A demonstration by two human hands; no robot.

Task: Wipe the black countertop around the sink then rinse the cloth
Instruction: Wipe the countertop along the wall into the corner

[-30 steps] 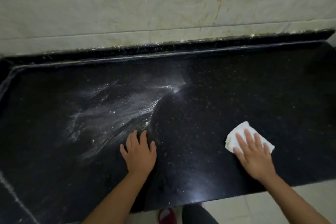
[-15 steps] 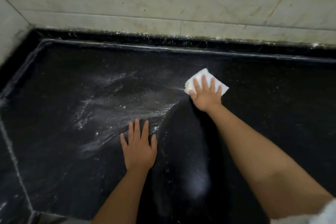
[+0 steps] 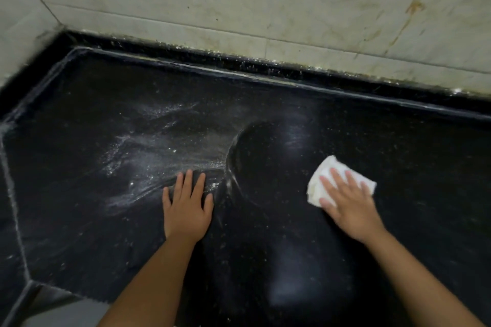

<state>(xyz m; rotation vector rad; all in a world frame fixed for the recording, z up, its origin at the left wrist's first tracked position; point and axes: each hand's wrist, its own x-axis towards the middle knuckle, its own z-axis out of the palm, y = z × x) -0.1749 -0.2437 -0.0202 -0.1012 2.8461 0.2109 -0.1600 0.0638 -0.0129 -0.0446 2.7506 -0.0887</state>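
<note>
Head view, hands flat, right hand [image 3: 350, 204] pressing cloth [image 3: 322, 175]

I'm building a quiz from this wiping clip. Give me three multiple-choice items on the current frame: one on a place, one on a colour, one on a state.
1. Where does the white powdery smear lie?
A. beyond the left hand
B. under the cloth
C. on the wall

2. What colour is the cloth?
A. blue
B. white
C. green

3. How is the right hand on the cloth?
A. fingers flat, pressing it down
B. lifting it into the air
C. not touching it

Answers:
1 A, the smear spreads ahead of the left hand on the countertop.
2 B, it shows white against black stone.
3 A, straight fingers lie across it.
</note>
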